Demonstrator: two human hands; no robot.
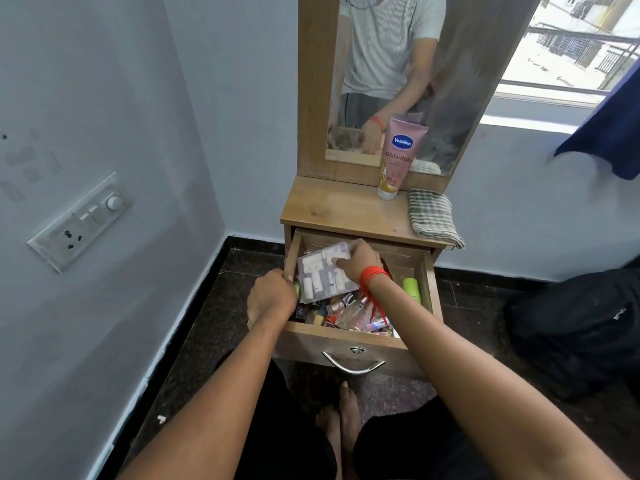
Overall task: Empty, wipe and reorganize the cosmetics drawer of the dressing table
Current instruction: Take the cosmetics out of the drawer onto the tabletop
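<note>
The drawer of the dressing table is pulled out and holds its contents. The left hand grips the drawer's left wall near the front corner; its fingers are curled together over the rim. The right hand reaches into the rear half of the drawer. Its fingers are pressed on the upper right corner of a clear pouch, pinching that corner; the thumb is hidden, so the exact grip cannot be told. A red thread is tied round the right wrist, with loose ends hanging over the drawer.

The pouch lies tilted in the left rear part of the drawer and contains small white bottles. In front of it, toward the drawer front, lies a jumble of small cosmetics: tubes, glass bottles and sticks, touching one another. A green bottle lies along the right wall.

On the tabletop a pink Vaseline tube stands on its cap, leaning against the mirror. A checked cloth, folded, lies just beside the tube at the right edge of the tabletop, with one end hanging over the front edge. A curved metal handle is fixed to the drawer front, below a keyhole.
</note>
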